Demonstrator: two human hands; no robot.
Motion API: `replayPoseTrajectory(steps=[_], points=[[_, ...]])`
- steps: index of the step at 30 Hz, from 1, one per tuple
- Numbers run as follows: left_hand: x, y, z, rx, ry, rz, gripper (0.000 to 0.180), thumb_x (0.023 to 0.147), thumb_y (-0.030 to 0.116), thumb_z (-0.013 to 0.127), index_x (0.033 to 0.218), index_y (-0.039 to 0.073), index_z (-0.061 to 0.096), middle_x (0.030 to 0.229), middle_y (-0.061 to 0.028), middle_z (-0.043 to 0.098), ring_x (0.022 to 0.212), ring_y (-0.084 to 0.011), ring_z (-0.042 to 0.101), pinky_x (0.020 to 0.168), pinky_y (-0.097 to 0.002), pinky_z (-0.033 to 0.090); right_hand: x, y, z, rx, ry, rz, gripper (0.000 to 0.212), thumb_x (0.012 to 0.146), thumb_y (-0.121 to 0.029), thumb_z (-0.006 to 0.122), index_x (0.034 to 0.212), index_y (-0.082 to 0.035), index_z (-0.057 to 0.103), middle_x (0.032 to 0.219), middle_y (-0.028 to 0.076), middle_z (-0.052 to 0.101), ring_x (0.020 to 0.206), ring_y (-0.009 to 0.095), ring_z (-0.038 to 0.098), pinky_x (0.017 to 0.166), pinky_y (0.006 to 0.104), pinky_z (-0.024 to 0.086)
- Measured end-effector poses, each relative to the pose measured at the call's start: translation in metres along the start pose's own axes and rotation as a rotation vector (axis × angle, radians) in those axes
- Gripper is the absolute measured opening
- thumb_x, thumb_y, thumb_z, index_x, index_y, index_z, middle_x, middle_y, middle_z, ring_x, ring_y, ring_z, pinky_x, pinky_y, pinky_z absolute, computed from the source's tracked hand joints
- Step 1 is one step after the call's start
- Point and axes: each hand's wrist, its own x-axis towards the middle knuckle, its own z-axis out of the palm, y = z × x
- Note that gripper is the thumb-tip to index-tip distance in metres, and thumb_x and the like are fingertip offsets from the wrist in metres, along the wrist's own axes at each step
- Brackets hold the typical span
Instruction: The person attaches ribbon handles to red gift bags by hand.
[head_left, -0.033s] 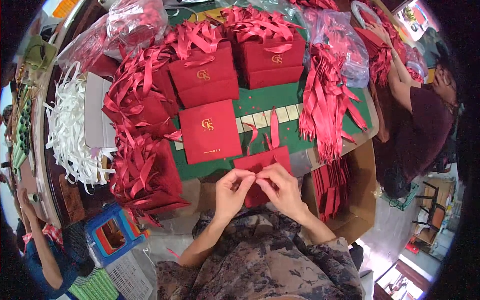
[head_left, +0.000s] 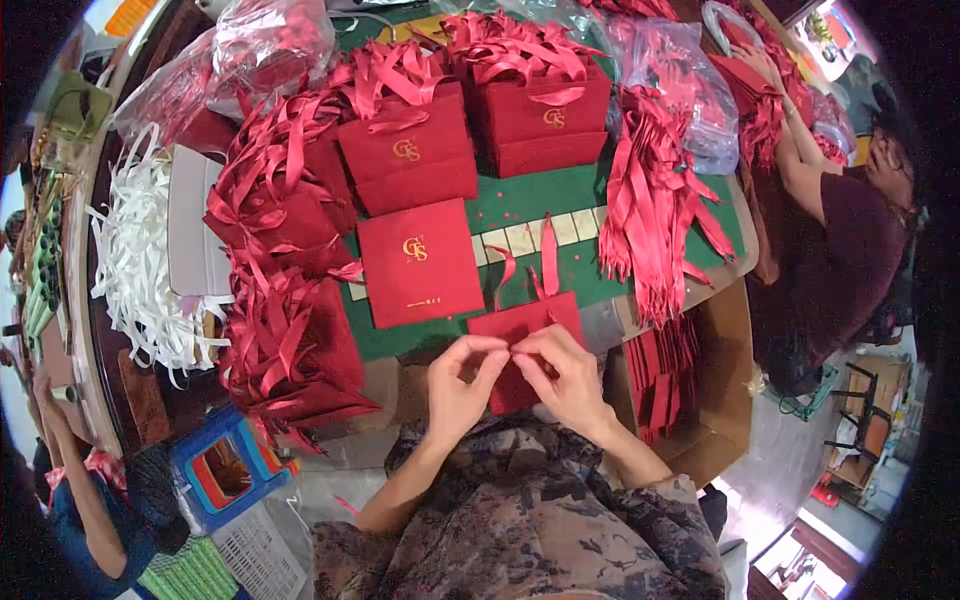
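Note:
Both of my hands meet over a small flat red paper bag (head_left: 528,322) at the near edge of the green mat (head_left: 540,195). My left hand (head_left: 460,385) and my right hand (head_left: 568,375) pinch its lower edge with fingertips almost touching. Two red ribbon ends (head_left: 548,255) stick up from the bag's far side. To the left of it lies another flat red bag with a gold emblem (head_left: 420,262). Beyond that, red bags with ribbon handles (head_left: 415,150) stand in stacks.
A heap of loose red ribbons (head_left: 650,210) lies right of the mat, and ribboned bags (head_left: 285,330) pile up on the left beside white strips (head_left: 135,265). A cardboard box (head_left: 725,400) holds flat red bags. One person (head_left: 840,250) works at the right, another (head_left: 80,500) at lower left.

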Motion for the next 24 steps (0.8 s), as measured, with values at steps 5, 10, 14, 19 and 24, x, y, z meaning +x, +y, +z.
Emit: replayPoseTrajectory(steps=[5, 10, 14, 19, 24], points=[[0.024, 0.012, -0.006, 0.834, 0.165, 0.470, 0.026, 0.086, 0.007, 0.072, 0.111, 0.006, 0.068, 0.101, -0.0135, 0.061, 0.090, -0.0301, 0.063, 0.079, -0.0372, 0.051, 0.007, 0.017, 0.009, -0.107, 0.109, 0.013, 0.012, 0.088, -0.008, 0.072, 0.098, -0.002, 0.068, 0.089, 0.013, 0.066, 0.071, 0.026, 0.066, 0.063, 0.0335, 0.051], [0.028, 0.006, -0.004, 0.884, 0.101, 0.445, 0.026, 0.083, 0.008, 0.074, 0.109, 0.006, 0.069, 0.102, -0.0134, 0.060, 0.094, -0.0335, 0.061, 0.081, -0.0405, 0.050, 0.015, 0.025, 0.023, -0.230, 0.155, -0.018, 0.010, 0.086, -0.013, 0.071, 0.090, -0.006, 0.066, 0.084, 0.010, 0.065, 0.072, 0.030, 0.066, 0.064, 0.0398, 0.052], [0.028, 0.005, -0.003, 0.876, 0.091, 0.469, 0.025, 0.081, 0.006, 0.075, 0.105, 0.006, 0.068, 0.099, -0.0125, 0.060, 0.092, -0.0334, 0.061, 0.080, -0.0404, 0.051, 0.016, 0.025, 0.025, -0.234, 0.140, 0.032, 0.011, 0.085, -0.013, 0.072, 0.090, -0.006, 0.066, 0.082, 0.009, 0.064, 0.073, 0.031, 0.067, 0.064, 0.0399, 0.052], [0.030, 0.005, -0.003, 0.852, 0.086, 0.500, 0.021, 0.081, 0.005, 0.074, 0.101, 0.005, 0.067, 0.096, -0.0121, 0.060, 0.089, -0.0328, 0.062, 0.076, -0.0402, 0.051, 0.017, 0.024, 0.026, -0.211, 0.168, 0.028, 0.011, 0.084, -0.014, 0.072, 0.087, -0.006, 0.064, 0.080, 0.010, 0.064, 0.071, 0.030, 0.066, 0.063, 0.0407, 0.052], [0.032, 0.008, -0.004, 0.751, 0.031, 0.487, 0.016, 0.082, 0.003, 0.071, 0.097, 0.004, 0.065, 0.092, -0.0122, 0.063, 0.083, -0.0338, 0.065, 0.070, -0.0402, 0.052, 0.016, 0.022, 0.032, -0.214, 0.183, 0.031, 0.013, 0.082, -0.013, 0.073, 0.086, -0.006, 0.063, 0.080, 0.010, 0.064, 0.069, 0.030, 0.066, 0.061, 0.0416, 0.051]])
